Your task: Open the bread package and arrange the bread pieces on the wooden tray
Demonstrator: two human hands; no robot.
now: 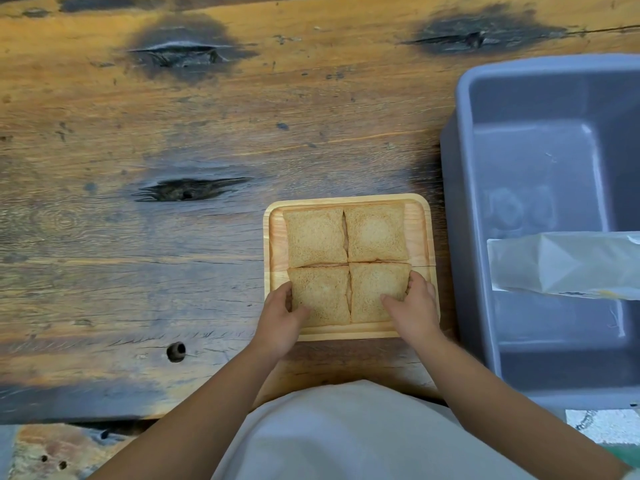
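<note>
Head view shows four bread pieces (pixel 347 263) lying flat in a two-by-two block on the wooden tray (pixel 424 237), edges touching, so they fill its floor with a thin bare strip at each rim. Both hands work the near pair, probably to square them against the far pair. On the near-left piece (pixel 320 294), the left hand (pixel 278 315) has its fingers curled round the outer edge, thumb on the crust face. At the near-right piece (pixel 377 292), the right hand (pixel 414 306) pinches the outer edge, fingertips over the side and thumb on top. Just beyond the tray's right edge stands a grey tub (pixel 540 202) on the table (pixel 138 133); the opened bread package (pixel 568 265) lies in it, seemingly empty.
</note>
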